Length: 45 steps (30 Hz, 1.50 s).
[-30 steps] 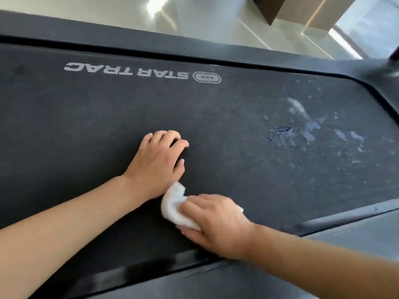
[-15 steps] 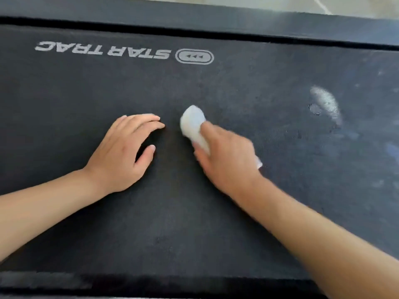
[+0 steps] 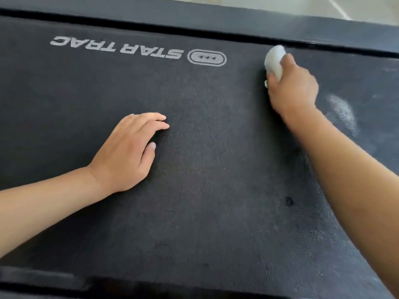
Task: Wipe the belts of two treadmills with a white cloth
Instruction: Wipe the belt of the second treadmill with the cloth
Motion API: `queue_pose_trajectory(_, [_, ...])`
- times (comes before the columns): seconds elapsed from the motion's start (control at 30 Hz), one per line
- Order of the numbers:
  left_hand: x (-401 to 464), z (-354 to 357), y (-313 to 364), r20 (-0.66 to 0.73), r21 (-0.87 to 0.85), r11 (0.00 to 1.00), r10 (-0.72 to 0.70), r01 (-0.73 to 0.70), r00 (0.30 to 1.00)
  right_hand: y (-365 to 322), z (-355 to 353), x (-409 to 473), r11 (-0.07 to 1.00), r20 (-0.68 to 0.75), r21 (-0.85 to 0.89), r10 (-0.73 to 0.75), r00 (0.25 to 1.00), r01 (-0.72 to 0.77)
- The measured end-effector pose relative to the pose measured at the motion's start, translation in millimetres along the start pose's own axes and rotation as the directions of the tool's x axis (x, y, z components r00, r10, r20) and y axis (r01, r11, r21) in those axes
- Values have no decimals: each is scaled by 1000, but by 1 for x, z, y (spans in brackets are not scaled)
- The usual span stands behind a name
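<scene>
Right hand (image 3: 291, 87) grips wadded white cloth (image 3: 274, 59) at belt (image 3: 205, 169) far edge; left hand (image 3: 127, 152) rests flat, fingers relaxed. Cloth looks soft, light; bunch it in the palm.

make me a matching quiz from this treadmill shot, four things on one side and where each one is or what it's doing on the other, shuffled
Things
1. left hand
2. right hand
3. white cloth
4. pale smudge

Place or state
A. gripped and pushed against the belt near its far edge, right of the STAR TRAC logo
B. resting on the middle of the belt, holding nothing
C. on the belt to the right of the wiping arm
D. reaching to the far side, wrapped round the cloth

Pairs: 1-B, 2-D, 3-A, 4-C
</scene>
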<state>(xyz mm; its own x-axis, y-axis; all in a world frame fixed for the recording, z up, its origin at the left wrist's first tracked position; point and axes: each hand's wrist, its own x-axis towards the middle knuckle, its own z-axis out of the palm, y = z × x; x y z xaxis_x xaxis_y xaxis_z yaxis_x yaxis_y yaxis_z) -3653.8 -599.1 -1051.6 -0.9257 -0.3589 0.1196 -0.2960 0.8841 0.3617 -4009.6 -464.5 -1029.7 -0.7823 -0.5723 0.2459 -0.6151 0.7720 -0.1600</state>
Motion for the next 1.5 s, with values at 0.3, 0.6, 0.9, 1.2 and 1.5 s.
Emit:
queue_pose_trajectory(0.3, [19, 7, -17, -221, -256, 932, -315, 257, 923, -95, -46, -240, 462, 186, 506, -883, 431, 728])
queue_pose_trajectory(0.6, [12, 1, -26, -119, -217, 958, -219, 189, 969, -8, -12, -34, 999, 42, 43, -29, 999, 27])
queue_pose_trajectory(0.9, [3, -31, -90, -80, -15, 986, -169, 169, 982, -195, -17, -197, 574, 94, 422, -798, 596, 702])
queue_pose_trajectory(1.2, [4, -27, -88, -108, 40, 981, -183, 188, 977, -44, 15, 43, 998, 56, 43, -58, 997, 56])
queue_pose_trajectory(1.5, [6, -30, -87, -119, -12, 982, -188, 188, 975, -246, 47, -9, 911, 141, 121, -409, 901, 395])
